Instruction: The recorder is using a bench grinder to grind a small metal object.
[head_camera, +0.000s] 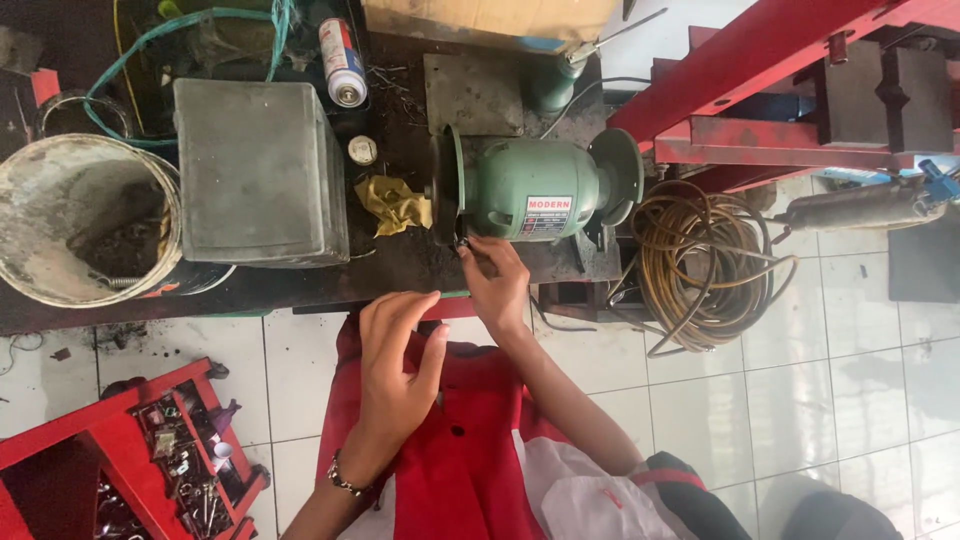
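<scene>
Head view: green bench grinder (535, 190) on the dark worktop (400, 265), wheel at its nine o'clock end. Right hand (497, 282) at the grinder's six o'clock — fingers (478, 256) pinched narrow on a small part, too tiny to identify. Left hand (395, 370) at seven o'clock — fingers loosely spread, holding nothing.

Your right hand (497, 283) hides the small thing its fingers (470, 252) pinch at the green grinder (535, 188). The red tool tray (120, 450) runs off the bottom edge.

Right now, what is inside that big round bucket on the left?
The bucket looks mostly empty: its grey, crusted inner wall shows, with dark debris and what looks like a small metal spring at the bottom. The shadowed near side hides the rest.
</scene>
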